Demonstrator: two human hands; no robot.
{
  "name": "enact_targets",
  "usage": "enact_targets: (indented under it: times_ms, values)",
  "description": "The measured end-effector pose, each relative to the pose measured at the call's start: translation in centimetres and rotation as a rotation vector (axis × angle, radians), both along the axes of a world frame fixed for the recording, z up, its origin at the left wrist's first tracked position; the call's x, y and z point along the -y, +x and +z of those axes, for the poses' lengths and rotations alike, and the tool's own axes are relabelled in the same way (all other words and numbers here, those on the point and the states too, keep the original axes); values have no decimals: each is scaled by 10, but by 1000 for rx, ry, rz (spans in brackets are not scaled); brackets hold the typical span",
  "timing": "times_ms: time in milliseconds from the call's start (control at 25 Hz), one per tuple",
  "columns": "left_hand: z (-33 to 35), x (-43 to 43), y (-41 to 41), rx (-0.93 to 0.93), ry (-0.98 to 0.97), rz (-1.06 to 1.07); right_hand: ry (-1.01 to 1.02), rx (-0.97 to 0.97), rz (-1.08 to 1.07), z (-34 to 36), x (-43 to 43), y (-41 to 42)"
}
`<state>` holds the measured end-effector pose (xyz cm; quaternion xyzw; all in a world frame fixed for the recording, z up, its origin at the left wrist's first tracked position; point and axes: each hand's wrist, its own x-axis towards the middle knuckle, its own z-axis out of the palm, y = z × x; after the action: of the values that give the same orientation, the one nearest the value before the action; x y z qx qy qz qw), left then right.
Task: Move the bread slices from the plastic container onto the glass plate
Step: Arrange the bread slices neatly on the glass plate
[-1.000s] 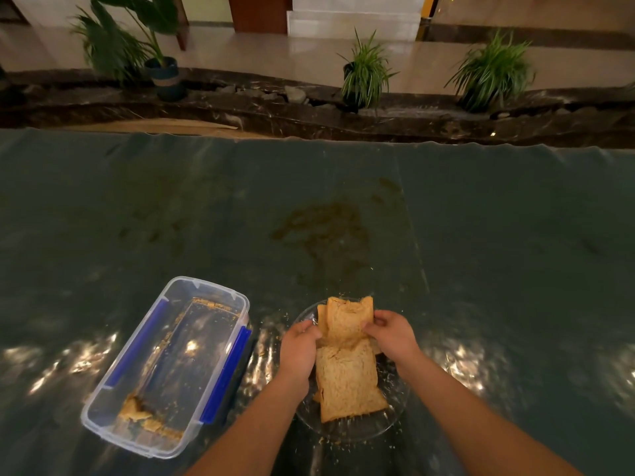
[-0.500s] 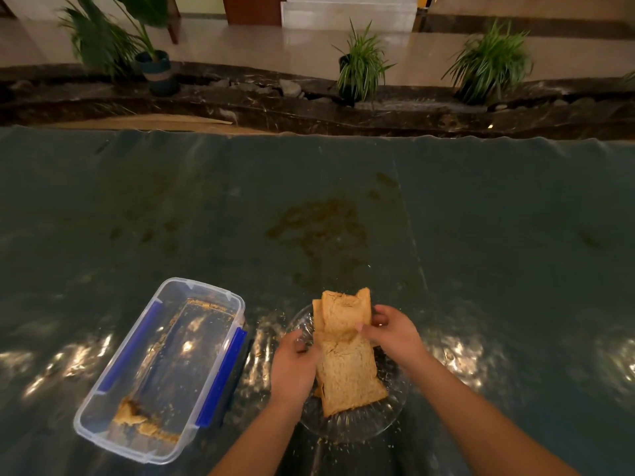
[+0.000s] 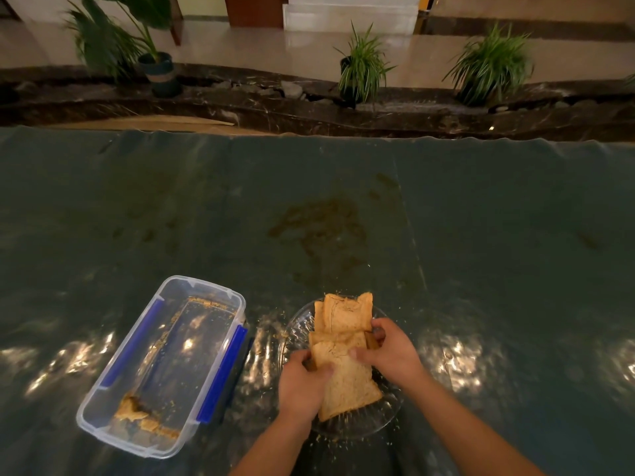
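Several brown bread slices (image 3: 347,317) lie in an overlapping row on the clear glass plate (image 3: 299,324). My left hand (image 3: 302,386) grips the left edge of the nearest slice (image 3: 350,389). My right hand (image 3: 391,352) holds the right side of the same stack, thumb on top of that slice. To the left stands the clear plastic container (image 3: 113,434) with blue side clips. It holds only a broken bread piece (image 3: 132,410) and crumbs at its near end.
A dark green shiny cloth (image 3: 481,269) covers the table, with a brown stain (image 3: 319,228) beyond the plate. Crumbs lie scattered around the plate. Potted plants (image 3: 360,63) stand on a dark ledge past the table's far edge.
Both hands have slid toward me along the bread stack, from the far slices to the nearest slice. The container has not moved.
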<state>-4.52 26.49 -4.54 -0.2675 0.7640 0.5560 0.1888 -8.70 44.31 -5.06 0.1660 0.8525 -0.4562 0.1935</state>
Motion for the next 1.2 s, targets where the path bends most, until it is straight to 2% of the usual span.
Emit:
enact_targets:
  times_ms: [120,240,520,680,840,1200]
  values:
    - [4,-1,-6,-87,-68,-78,-218,51,-141,-5,-2,3]
    - [7,-2,-16,-138,-83,-134,-305,62,-175,-5,-2,3]
    - [5,0,-27,-120,-7,-165,-341,78,-134,-5,-7,4]
    - [10,0,-27,-79,153,-72,-347,34,-141,3,-8,4]
    - [17,1,-18,-106,234,-15,-396,-4,-134,13,-12,9]
    - [9,3,31,-50,185,-1,-408,25,-137,1,-10,65]
